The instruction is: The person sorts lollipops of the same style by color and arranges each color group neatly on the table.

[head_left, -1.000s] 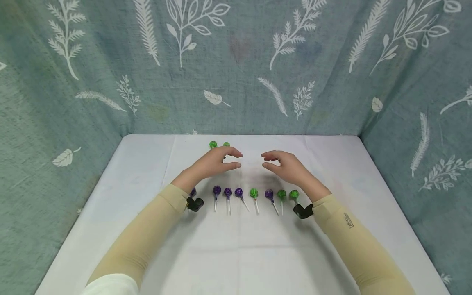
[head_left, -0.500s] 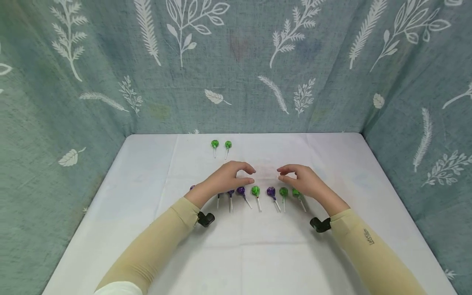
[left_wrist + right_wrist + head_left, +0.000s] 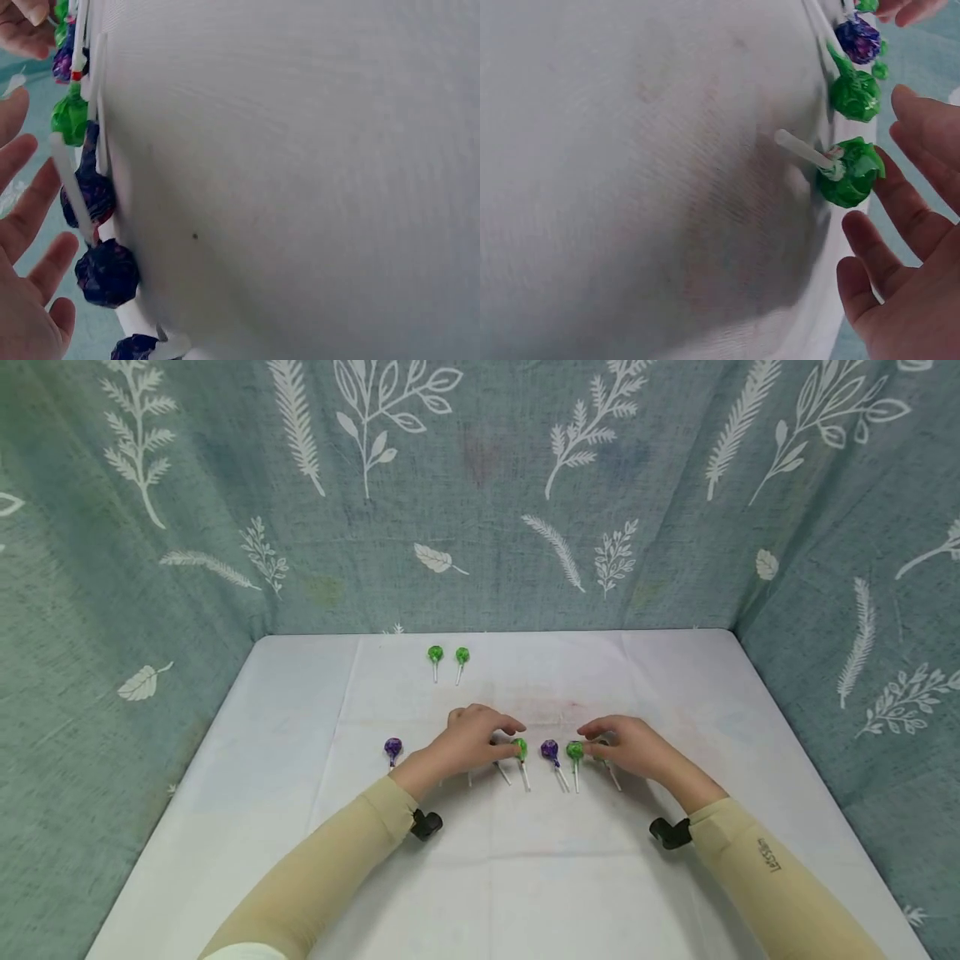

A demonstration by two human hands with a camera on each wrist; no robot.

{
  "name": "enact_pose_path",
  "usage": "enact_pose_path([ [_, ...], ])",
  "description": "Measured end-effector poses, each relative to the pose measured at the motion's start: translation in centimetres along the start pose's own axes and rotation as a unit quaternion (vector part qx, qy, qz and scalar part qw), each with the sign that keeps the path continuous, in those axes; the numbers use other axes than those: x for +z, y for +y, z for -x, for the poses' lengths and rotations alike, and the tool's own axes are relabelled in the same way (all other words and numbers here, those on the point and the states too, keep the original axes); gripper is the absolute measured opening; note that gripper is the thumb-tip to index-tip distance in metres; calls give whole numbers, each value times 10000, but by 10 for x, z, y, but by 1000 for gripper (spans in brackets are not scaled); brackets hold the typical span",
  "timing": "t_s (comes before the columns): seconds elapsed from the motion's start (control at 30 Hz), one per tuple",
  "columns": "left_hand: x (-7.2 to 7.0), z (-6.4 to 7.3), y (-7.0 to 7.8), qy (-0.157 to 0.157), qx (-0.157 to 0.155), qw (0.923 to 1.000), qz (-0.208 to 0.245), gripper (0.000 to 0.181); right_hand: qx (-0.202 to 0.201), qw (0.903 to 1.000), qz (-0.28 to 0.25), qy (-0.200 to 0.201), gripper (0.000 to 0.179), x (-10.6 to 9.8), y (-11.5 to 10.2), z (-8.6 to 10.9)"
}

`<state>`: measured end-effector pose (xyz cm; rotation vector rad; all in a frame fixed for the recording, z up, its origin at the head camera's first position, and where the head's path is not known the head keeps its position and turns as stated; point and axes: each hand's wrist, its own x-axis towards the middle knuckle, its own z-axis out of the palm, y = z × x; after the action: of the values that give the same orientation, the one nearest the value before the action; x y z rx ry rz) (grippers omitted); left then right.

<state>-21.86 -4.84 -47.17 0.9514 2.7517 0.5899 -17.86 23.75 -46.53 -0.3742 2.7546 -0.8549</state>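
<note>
A row of lollipops lies across the white cloth, sticks toward me. My left hand [image 3: 474, 742] hovers over several purple ones, mostly hiding them in the head view; its thumb is beside a green lollipop [image 3: 521, 748]. The left wrist view shows its fingers spread near a purple lollipop [image 3: 109, 274], pinching nothing. My right hand [image 3: 633, 746] is at the right end of the row, its thumb by a green lollipop [image 3: 575, 752]. Its relaxed fingers are close around the end green lollipop [image 3: 849, 176]; whether they touch it I cannot tell. Between the hands lies a purple lollipop [image 3: 550, 750].
Farther back on the white-covered table [image 3: 420, 877], two green lollipops [image 3: 435, 654] lie side by side. One purple lollipop [image 3: 393, 747] lies at the row's left end. A leaf-patterned curtain [image 3: 480, 510] stands behind and along both sides.
Both hands have come back toward me and down from the far side to the row, shifting right as well. The two far green lollipops are now uncovered. The lollipops seem to lie where they were.
</note>
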Motion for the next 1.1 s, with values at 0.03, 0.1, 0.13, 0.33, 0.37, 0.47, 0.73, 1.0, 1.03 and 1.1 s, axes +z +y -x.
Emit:
enact_pose_path([
  [0.03, 2, 0, 0, -28, -29, 9999, -103, 40, -30, 10000, 38, -36, 36, 2, 1, -1],
  [0.1, 6, -1, 1, -104, -46, 9995, -307, 39, -65, 9998, 146, -100, 37, 5, 2, -1],
  [0.13, 8, -1, 1, -142, -50, 9990, -413, 39, -96, 9997, 184, -129, 37, 7, 2, -2],
  [0.33, 13, -3, 5, -147, 55, 9973, -723, 34, -178, 9988, 426, -153, 36, 13, 3, -4],
  [0.37, 13, -3, 5, -129, 74, 9973, -714, 34, -192, 9986, 463, -144, 35, 14, 2, -5],
  [0.47, 12, -4, 6, -105, 101, 9977, -660, 31, -233, 9981, 559, -131, 31, 13, 0, -6],
  [0.73, 11, -5, 6, -113, 115, 9985, -532, 26, -276, 9977, 603, -145, 25, 11, -2, -7],
  [1.0, -7, -5, 11, -111, 211, 9990, -391, 27, -312, 9977, 587, -109, 24, 9, -3, -9],
  [1.03, -11, -6, 11, -101, 241, 9989, -381, 27, -311, 9978, 569, -121, 24, 8, -3, -9],
  [1.1, -19, -8, 10, -63, 297, 9988, -374, 28, -310, 9979, 544, -139, 24, 8, -4, -9],
])
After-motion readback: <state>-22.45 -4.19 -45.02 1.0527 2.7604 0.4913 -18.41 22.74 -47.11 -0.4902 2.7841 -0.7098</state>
